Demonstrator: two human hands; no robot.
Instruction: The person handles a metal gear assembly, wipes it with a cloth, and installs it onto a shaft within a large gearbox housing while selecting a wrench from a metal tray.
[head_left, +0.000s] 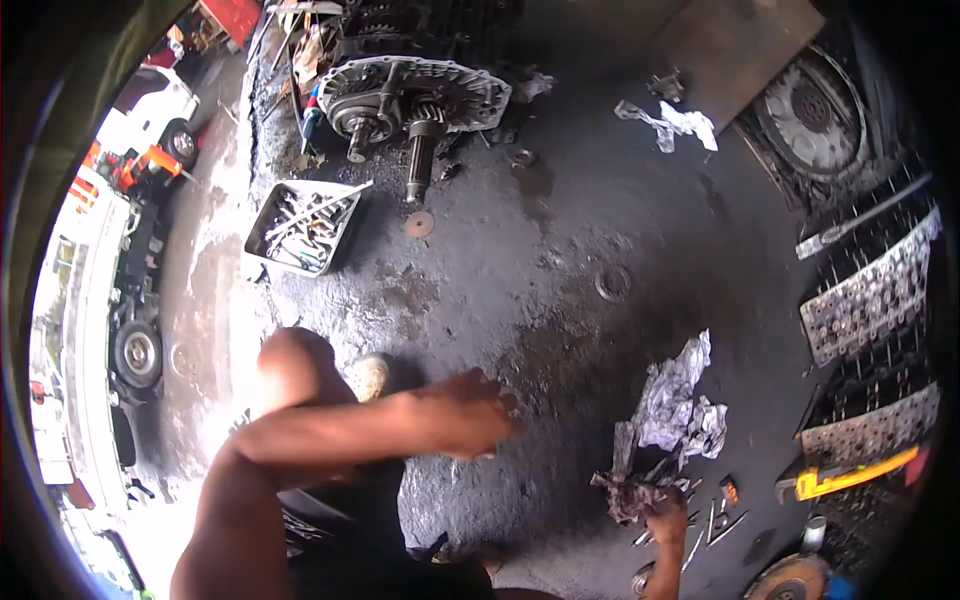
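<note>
My left forearm reaches across my bent knee [297, 362], and my left hand [465, 415] hangs over the dark oily floor. Motion smears its fingers, so their pose is unclear; I see no object in it. Low on the right, my right hand [668, 522] grips a dirty brownish rag [628, 497]. Just beyond that hand lie crumpled pale grey papers or cloths [672, 405] on the floor. Several small hand tools [715, 525] are scattered to the right of it.
An opened gearbox [420, 100] with exposed shafts stands at the far side, near a tray of tools [305, 228]. A ring [612, 281] and a flat washer [419, 224] lie on the floor. Right: a flywheel [810, 110], engine cylinder heads [870, 290], a yellow tool [858, 474]. Left: parked vehicles [135, 355].
</note>
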